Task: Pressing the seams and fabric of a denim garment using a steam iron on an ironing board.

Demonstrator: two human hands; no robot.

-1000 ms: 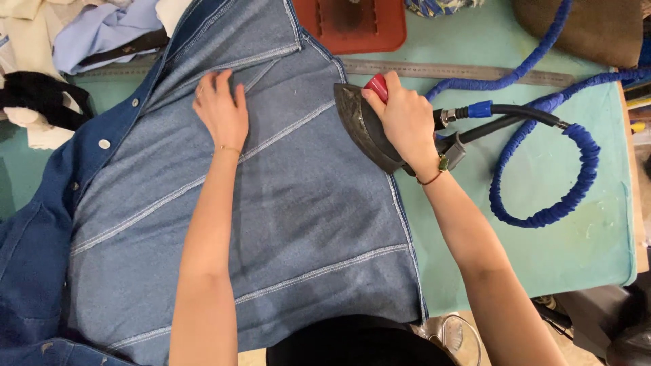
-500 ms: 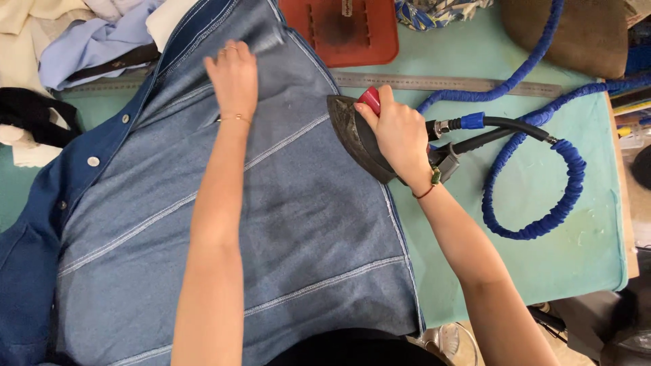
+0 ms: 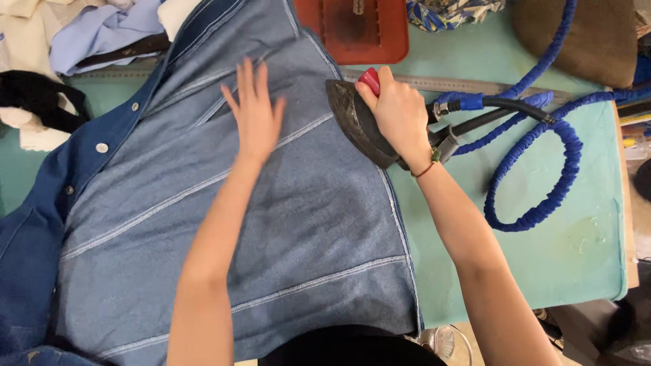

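A blue denim garment (image 3: 312, 224) with pale stitched seams lies spread over the green ironing table (image 3: 583, 251). My left hand (image 3: 254, 112) lies flat on the denim near its upper part, fingers apart. My right hand (image 3: 400, 115) grips the handle of a dark steam iron (image 3: 352, 118), thumb by its red button. The iron rests tilted at the garment's right edge, its soleplate facing left.
A blue-sleeved hose (image 3: 542, 156) loops from the iron across the right of the table. A red iron rest (image 3: 363, 30) sits at the top, a metal ruler (image 3: 461, 85) behind the iron. Light clothes (image 3: 88, 30) and a black item (image 3: 37, 102) pile at top left.
My left hand has slid up the denim toward the collar end and spread its fingers. The iron and my right hand stay at the garment's right edge.
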